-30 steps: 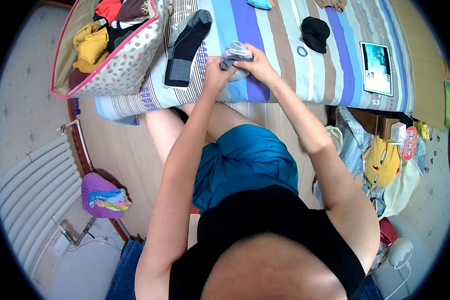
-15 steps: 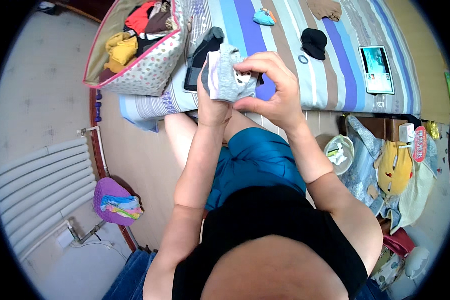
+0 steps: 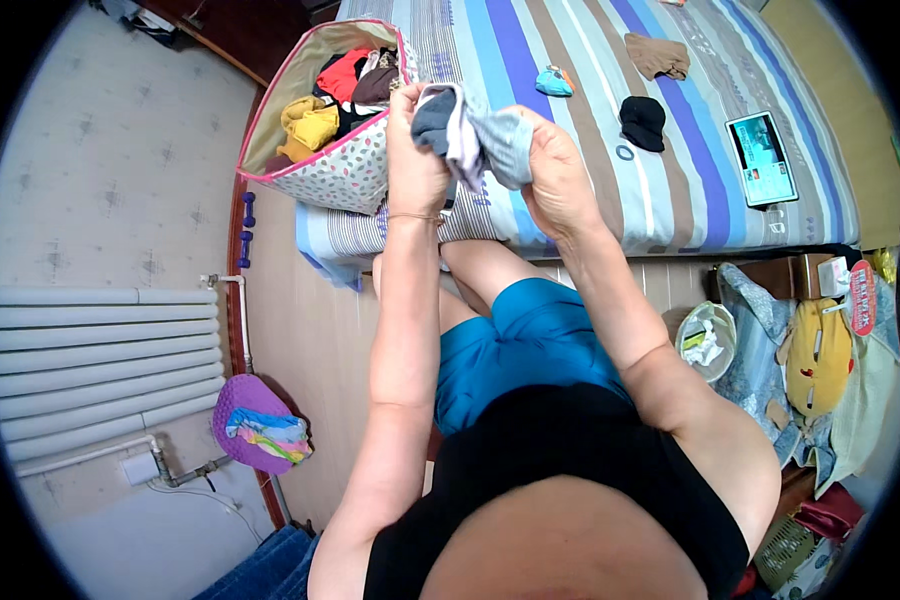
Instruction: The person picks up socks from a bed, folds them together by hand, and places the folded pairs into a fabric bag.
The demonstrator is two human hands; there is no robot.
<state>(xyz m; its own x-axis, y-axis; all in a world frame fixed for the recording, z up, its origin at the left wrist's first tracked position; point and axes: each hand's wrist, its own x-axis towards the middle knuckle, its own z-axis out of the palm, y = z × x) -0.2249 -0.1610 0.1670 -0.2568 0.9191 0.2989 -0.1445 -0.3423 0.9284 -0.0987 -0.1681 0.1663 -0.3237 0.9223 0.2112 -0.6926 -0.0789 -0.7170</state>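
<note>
Grey cloth: a bundle of grey and white socks (image 3: 467, 132) was held up above the striped bed cover (image 3: 580, 150), between both hands.
Left hand (image 3: 415, 160): fingers curled shut around the bundle's dark grey end.
Right hand (image 3: 555, 180): fingers closed on the lighter grey end.
Beside them: a dotted fabric storage bag with pink trim (image 3: 340, 170), full of coloured clothes, sat just left of the hands.
Further up the bed: a black rolled sock (image 3: 642, 122) and a tablet with a lit screen (image 3: 761, 158) lay well apart.
</note>
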